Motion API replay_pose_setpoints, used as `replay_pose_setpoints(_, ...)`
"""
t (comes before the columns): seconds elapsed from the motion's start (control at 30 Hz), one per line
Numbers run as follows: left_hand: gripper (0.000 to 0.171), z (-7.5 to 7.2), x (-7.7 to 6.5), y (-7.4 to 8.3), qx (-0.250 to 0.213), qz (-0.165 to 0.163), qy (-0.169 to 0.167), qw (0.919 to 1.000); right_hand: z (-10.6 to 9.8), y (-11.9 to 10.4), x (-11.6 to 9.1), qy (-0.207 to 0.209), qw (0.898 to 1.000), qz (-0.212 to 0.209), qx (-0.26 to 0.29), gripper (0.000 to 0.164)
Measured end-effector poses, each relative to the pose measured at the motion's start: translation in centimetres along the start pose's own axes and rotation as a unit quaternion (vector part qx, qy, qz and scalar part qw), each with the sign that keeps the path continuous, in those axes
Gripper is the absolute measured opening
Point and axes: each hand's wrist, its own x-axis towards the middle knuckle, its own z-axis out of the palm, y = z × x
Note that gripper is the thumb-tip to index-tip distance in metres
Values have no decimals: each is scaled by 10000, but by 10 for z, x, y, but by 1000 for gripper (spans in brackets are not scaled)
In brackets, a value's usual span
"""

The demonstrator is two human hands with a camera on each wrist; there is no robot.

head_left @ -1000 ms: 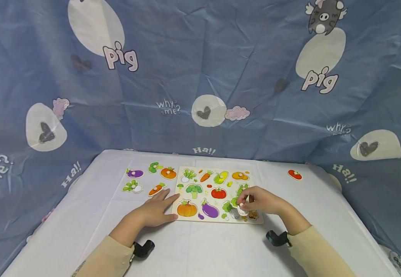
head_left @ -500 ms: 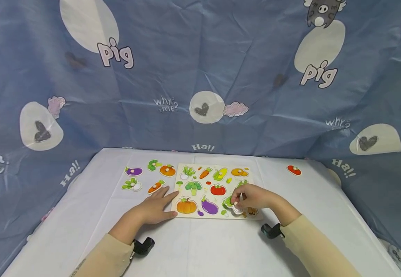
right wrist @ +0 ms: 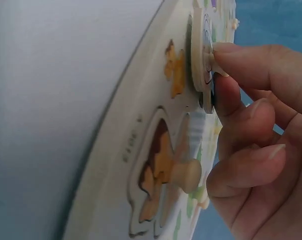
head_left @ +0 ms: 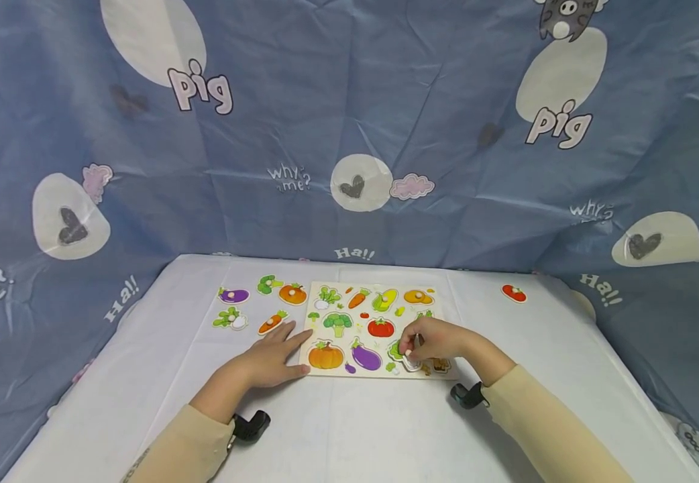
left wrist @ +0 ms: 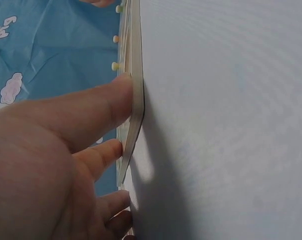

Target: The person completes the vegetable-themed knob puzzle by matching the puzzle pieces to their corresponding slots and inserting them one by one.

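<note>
My right hand (head_left: 437, 340) pinches the knob of a green-and-white leafy vegetable puzzle piece (right wrist: 196, 55) between thumb and index finger. That piece is close over the lower right part of the wooden vegetable puzzle board (head_left: 358, 373), partly hidden by the fingers in the head view. Just right of it, a brown puzzle piece (right wrist: 155, 170) with a knob sits in the board. My left hand (head_left: 271, 359) rests at the board's left edge with fingers spread, its thumb (left wrist: 111, 100) against the board's side. Corn (head_left: 385, 301) and potato pieces (head_left: 418, 297) lie in the board's top row.
Left of the board lie loose knobbed pieces: eggplant (head_left: 235, 296), broccoli (head_left: 267, 285), pumpkin (head_left: 292, 294), radish (head_left: 229, 318) and carrot (head_left: 272, 323). A tomato piece (head_left: 514, 293) lies far right on the white tablecloth (head_left: 349, 429). A blue printed curtain (head_left: 301, 221) hangs behind.
My right hand has shifted left with the leafy vegetable piece, away from the brown piece and over the green-and-white picture. The left hand stays at the board's edge.
</note>
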Motion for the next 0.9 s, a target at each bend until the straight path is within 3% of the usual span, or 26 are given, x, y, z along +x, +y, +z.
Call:
replay_pose_setpoints(0.67,73,1,-4,2,-51,-32,48,10000,11,-1,7,33,9999,145,72,13)
replay_pose_setpoints(0.9,73,0,-2,3,-42,-12,77,10000,12,-4,4,290,9987,250,-339,15)
